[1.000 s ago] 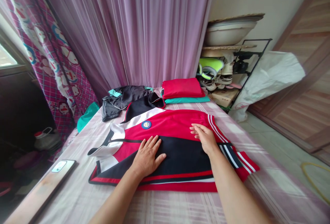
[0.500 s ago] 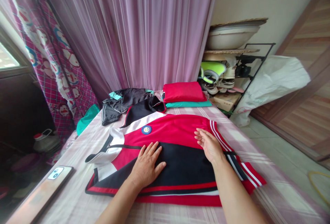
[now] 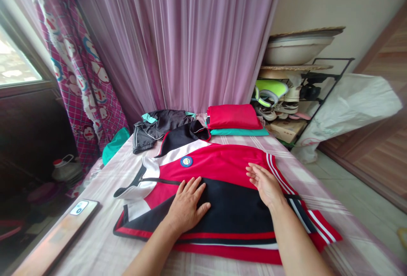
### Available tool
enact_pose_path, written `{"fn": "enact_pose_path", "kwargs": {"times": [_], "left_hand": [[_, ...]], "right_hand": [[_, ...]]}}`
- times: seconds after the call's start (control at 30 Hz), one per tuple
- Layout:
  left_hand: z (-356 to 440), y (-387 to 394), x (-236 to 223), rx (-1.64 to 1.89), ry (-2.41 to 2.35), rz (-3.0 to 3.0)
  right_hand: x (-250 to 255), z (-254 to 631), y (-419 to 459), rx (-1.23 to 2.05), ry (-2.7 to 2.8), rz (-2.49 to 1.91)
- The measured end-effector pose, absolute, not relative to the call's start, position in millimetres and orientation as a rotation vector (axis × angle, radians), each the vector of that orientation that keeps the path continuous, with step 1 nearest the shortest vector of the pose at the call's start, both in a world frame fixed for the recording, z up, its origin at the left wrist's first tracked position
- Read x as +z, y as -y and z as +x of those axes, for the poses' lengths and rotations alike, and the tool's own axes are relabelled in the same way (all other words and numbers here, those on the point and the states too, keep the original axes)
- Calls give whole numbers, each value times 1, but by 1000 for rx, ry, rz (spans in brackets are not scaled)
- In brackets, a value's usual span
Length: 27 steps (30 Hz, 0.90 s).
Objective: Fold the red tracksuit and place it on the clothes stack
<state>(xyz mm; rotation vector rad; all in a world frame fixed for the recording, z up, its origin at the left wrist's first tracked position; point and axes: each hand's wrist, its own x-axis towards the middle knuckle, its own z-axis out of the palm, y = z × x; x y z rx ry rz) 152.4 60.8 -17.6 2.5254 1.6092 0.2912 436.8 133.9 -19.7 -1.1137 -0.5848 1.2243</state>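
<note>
A bed (image 3: pixel 95 242) in a pink checked sheet fills the lower part of the view, with a sheer lilac curtain (image 3: pixel 190 43) hanging behind it. A magenta cartoon-print curtain (image 3: pixel 85 89) hangs to its left beside a window (image 3: pixel 15 55). To the right, a black metal rack (image 3: pixel 330 81) holds a large white basin (image 3: pixel 297 51) on top and shoes (image 3: pixel 273 112) below, and a white woven sack (image 3: pixel 356 106) leans against it.

On the bed, a red, black and white track jacket (image 3: pixel 219 161) lies flat and sideways, collar to the left. Further back are a crumpled dark garment (image 3: pixel 162 125) and a folded red garment (image 3: pixel 233 117) stacked on a folded teal one (image 3: pixel 238 132). A smartphone (image 3: pixel 79 208) lies near the bed's left edge (its screen faces down, camera lenses up).

Both hands rest palm down on the jacket, open and gripping nothing. The left hand (image 3: pixel 187 206) lies flat on the black panel, fingers spread, with its fingertips near the red panel. The right hand (image 3: pixel 265 185) sits further right, its loosely spread fingers on the red panel, just beside the white-striped sleeve (image 3: pixel 282 182). A round blue badge (image 3: pixel 186 161) sits on the red panel above the left hand.
</note>
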Motion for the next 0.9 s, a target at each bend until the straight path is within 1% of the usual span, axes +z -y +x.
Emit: {"fn": "enact_pose_path", "kwargs": {"times": [0.33, 0.67, 0.9], "left_hand": [[152, -60, -19, 297, -1607, 2526], [151, -60, -21, 346, -1599, 2557], [150, -59, -20, 310, -1592, 2525]], "right_hand": [[-23, 438, -135, 1224, 632, -1131], [-14, 432, -131, 1203, 593, -1161], [-16, 433, -132, 1196, 592, -1177]]}}
